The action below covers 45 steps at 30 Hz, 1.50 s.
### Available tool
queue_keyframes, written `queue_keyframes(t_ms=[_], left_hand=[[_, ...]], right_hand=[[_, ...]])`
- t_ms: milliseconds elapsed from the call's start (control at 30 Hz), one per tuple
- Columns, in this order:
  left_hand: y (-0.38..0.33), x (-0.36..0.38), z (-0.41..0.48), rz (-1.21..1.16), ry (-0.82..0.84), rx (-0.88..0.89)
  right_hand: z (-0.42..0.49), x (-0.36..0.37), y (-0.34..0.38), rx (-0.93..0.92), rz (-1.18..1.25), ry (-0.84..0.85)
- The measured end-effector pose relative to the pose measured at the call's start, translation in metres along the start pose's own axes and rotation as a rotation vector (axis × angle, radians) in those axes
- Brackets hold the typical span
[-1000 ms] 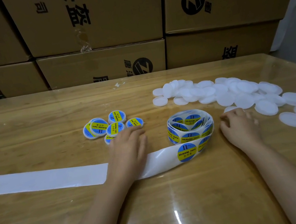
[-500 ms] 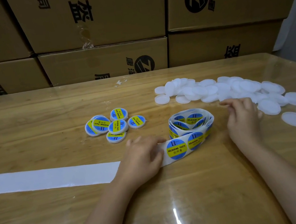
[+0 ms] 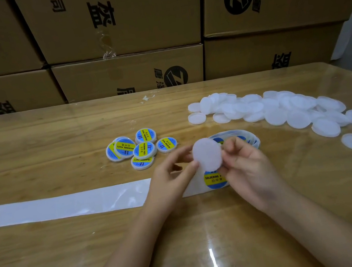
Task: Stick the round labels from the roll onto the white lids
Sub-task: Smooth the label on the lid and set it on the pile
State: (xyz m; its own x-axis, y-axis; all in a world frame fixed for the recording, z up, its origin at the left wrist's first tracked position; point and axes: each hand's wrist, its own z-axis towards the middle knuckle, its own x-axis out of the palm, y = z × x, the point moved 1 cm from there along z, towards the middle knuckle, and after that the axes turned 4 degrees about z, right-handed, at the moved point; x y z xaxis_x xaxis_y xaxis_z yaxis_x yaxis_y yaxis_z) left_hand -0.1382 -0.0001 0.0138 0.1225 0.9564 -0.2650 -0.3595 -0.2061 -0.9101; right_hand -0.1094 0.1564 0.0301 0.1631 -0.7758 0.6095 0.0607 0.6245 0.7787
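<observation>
Both hands raised off tabletop (image 3: 35,155), forearms converging. Right hand (image 3: 247,168) pinches lid (image 3: 207,155) by edge; left hand (image 3: 170,178) grips opposite rim. Lid held above roll (image 3: 253,140), facing camera.

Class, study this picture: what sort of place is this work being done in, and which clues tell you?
Probably a small packing or stockroom workspace: printed cardboard cartons stacked behind the wooden table, a heap of blank white lids, and a cluster of lids already labelled.
</observation>
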Motion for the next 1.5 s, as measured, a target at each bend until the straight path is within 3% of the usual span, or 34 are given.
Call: queue_keyframes(t_ms=[67,167,367,567,767,1167,1233,1333,1367,1433,1500], left_hand=[[-0.001,0.0,0.0,-0.126,0.033,-0.066],[-0.002,0.001,0.0,-0.267,0.04,-0.089],[0.004,-0.003,0.002,-0.326,0.033,-0.15],[0.002,0.003,0.0,-0.358,0.121,-0.081],[0.0,0.0,0.0,-0.332,0.199,-0.086],[0.004,0.003,0.0,-0.369,0.151,-0.149],[0.006,0.003,0.001,-0.256,0.021,-0.103],[0.005,0.002,0.001,0.15,-0.134,0.115],[0.005,0.003,0.0,0.28,-0.138,0.211],[0.009,0.005,0.0,0.46,-0.094,0.322],[0.014,0.007,0.001,0.528,-0.037,0.31]], right_hand=[[0.002,-0.002,0.0,0.056,0.182,-0.04],[0.003,-0.005,-0.001,0.066,0.184,-0.069],[0.004,-0.012,-0.002,-0.023,-0.38,-0.17],[0.001,-0.006,-0.006,-0.053,-0.419,-0.196],[-0.002,-0.003,-0.002,-0.091,-0.73,-0.182],[0.002,-0.009,-0.003,-0.04,-0.503,-0.202],[0.001,-0.013,-0.001,-0.149,-0.698,-0.203],[0.002,-0.025,0.008,-0.531,-1.41,-0.186],[0.003,-0.029,0.01,-0.583,-1.577,-0.185],[0.006,-0.035,0.014,-0.551,-1.721,-0.176],[0.007,-0.038,0.013,-0.52,-1.77,-0.158]])
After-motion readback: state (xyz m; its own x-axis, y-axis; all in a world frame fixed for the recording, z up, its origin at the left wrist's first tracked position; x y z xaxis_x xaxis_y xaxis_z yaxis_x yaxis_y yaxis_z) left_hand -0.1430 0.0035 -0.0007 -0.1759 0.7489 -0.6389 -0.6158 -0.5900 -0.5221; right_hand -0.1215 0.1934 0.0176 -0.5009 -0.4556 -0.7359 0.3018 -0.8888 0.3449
